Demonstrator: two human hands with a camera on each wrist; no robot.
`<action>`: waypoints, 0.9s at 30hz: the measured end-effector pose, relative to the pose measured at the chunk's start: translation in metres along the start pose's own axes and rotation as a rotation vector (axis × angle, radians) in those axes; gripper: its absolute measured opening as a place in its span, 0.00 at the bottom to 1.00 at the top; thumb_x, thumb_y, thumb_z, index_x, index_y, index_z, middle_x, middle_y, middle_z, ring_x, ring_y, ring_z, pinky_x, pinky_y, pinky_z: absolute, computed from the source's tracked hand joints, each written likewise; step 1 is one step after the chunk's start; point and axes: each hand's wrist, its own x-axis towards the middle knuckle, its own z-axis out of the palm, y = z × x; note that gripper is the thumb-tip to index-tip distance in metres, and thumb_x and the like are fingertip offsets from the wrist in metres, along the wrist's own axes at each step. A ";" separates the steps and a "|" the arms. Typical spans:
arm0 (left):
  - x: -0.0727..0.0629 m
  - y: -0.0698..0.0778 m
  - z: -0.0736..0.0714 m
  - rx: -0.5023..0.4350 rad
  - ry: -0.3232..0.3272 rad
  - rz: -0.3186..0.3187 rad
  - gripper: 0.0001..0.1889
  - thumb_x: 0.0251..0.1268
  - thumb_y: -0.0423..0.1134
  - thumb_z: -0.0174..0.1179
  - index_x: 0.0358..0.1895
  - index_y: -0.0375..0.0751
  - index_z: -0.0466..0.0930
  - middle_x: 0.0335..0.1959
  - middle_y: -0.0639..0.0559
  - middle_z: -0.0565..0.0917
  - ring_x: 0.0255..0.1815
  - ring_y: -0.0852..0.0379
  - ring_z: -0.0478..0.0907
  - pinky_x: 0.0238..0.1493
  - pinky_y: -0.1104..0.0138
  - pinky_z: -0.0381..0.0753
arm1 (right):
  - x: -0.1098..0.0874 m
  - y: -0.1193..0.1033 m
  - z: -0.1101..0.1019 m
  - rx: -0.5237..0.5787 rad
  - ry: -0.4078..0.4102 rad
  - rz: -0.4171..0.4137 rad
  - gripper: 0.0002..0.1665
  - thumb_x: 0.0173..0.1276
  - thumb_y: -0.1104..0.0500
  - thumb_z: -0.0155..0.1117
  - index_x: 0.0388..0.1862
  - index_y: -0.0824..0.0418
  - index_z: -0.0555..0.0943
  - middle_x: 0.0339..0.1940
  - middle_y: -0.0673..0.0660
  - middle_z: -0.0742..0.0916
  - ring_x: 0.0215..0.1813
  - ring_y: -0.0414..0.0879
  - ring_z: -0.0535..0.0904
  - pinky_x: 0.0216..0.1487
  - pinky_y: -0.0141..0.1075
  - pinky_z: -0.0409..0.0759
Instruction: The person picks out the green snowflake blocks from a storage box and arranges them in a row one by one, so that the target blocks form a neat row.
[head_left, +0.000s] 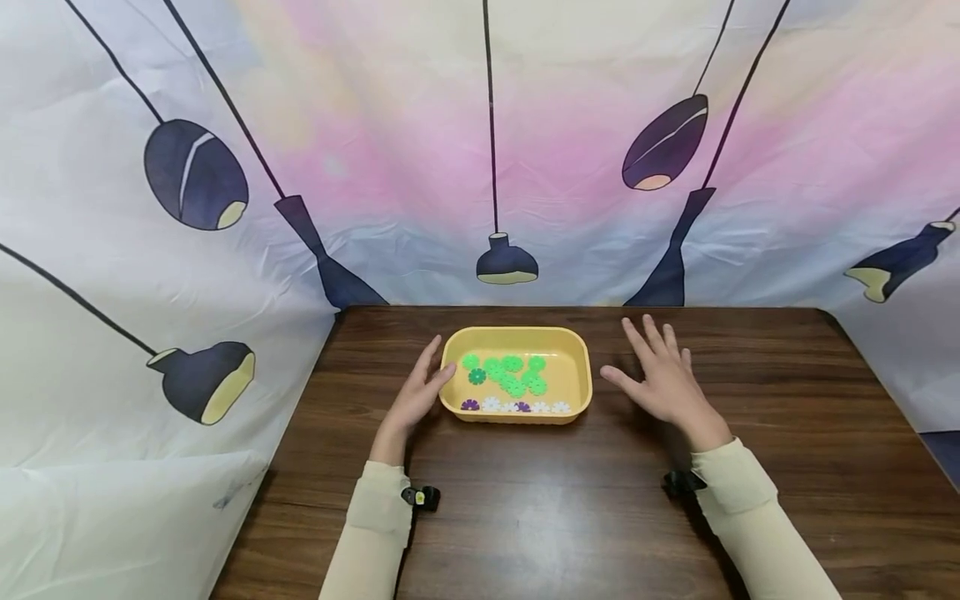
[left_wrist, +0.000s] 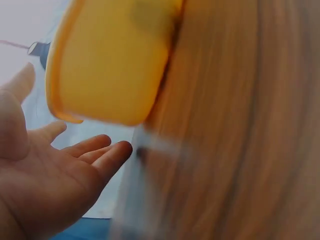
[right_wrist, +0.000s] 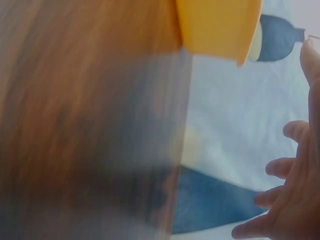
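Observation:
A yellow plastic tub (head_left: pixel 517 335) sits near the back of the table. Inside it lie several flower-shaped plastic pieces: a cluster of light green ones (head_left: pixel 513 385), a darker green one (head_left: pixel 477 377), and a row of white (head_left: pixel 491 404) and purple ones (head_left: pixel 470 405) along the near wall. My left hand (head_left: pixel 415 396) is at the tub's left end, fingers spread, its thumb overlapping the rim in the head view. In the left wrist view the palm faces the tub (left_wrist: pixel 110 65). My right hand (head_left: pixel 663 379) hovers right of the tub, apart from it, fingers spread and holding nothing.
The dark wooden table (head_left: pixel 540 517) runs back to a hanging cloth (head_left: pixel 420 150) printed with lamps. Another stretch of cloth (head_left: pixel 135 467) borders the left table edge. Black camera straps (head_left: pixel 422 498) are on both wrists.

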 end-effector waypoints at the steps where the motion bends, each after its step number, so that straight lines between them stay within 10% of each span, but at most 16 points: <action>1: -0.001 -0.003 0.003 -0.032 0.009 -0.002 0.41 0.84 0.49 0.55 0.88 0.47 0.41 0.85 0.33 0.53 0.84 0.36 0.53 0.78 0.42 0.61 | 0.002 -0.004 0.001 0.008 -0.002 -0.010 0.57 0.75 0.27 0.57 0.90 0.47 0.45 0.89 0.64 0.45 0.85 0.72 0.32 0.72 0.80 0.38; 16: -0.009 -0.025 0.028 -0.025 0.130 0.105 0.33 0.84 0.37 0.52 0.86 0.42 0.53 0.87 0.41 0.52 0.87 0.40 0.42 0.82 0.40 0.43 | 0.036 -0.071 0.050 0.036 0.000 -0.369 0.34 0.74 0.49 0.72 0.70 0.68 0.79 0.67 0.68 0.82 0.71 0.65 0.76 0.75 0.64 0.65; 22: -0.007 -0.026 0.029 -0.022 0.145 0.098 0.32 0.84 0.36 0.52 0.85 0.42 0.55 0.86 0.41 0.54 0.86 0.39 0.45 0.82 0.40 0.45 | 0.046 -0.081 0.069 0.003 -0.036 -0.364 0.25 0.70 0.57 0.75 0.63 0.66 0.85 0.59 0.64 0.87 0.59 0.59 0.84 0.56 0.54 0.84; 27: -0.006 -0.024 0.030 -0.017 0.144 0.085 0.32 0.84 0.39 0.53 0.85 0.44 0.56 0.86 0.42 0.54 0.86 0.40 0.46 0.82 0.40 0.46 | 0.051 -0.084 0.076 -0.120 -0.106 -0.310 0.15 0.71 0.54 0.74 0.54 0.55 0.91 0.39 0.49 0.89 0.35 0.43 0.80 0.34 0.40 0.79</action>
